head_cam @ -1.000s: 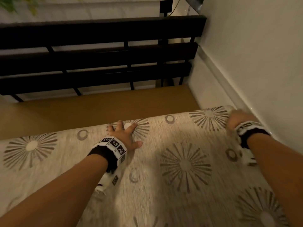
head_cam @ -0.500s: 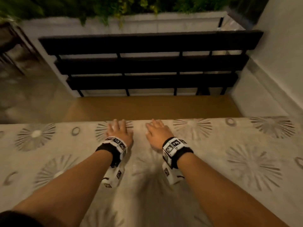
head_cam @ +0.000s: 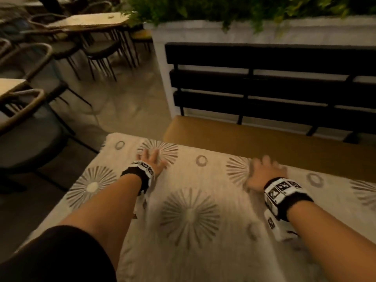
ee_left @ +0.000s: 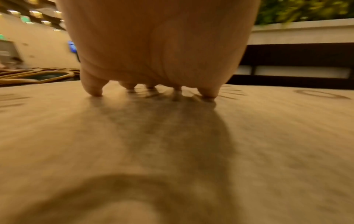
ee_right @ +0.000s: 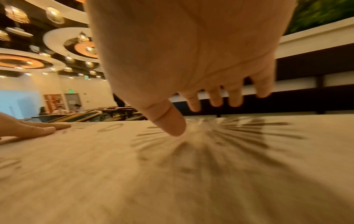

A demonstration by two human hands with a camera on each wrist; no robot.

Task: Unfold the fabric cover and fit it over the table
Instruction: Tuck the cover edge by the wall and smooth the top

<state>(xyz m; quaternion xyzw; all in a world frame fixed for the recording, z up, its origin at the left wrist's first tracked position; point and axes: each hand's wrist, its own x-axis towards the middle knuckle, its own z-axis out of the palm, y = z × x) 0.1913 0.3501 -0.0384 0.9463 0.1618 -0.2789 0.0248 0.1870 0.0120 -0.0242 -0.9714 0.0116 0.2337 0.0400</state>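
While our left hand point(head_cam: 151, 160) lies flat with fingers spread near the far left corner of the fabric cover point(head_cam: 190, 215), its grip is open and holds nothing. We judge the cloth light, soft and apt to slide or ruck under a push (a woven weave with sunburst print), so the hem at the corners and edges seems the place to pinch it. Already it lies spread over the counter. Further right, our right hand point(head_cam: 262, 173) is open too, palm down near the far edge. Only its wrist view shows the fingers point(ee_right: 234, 98) raised off the cloth and the thumb touching; the head view alone shows the draped left side.
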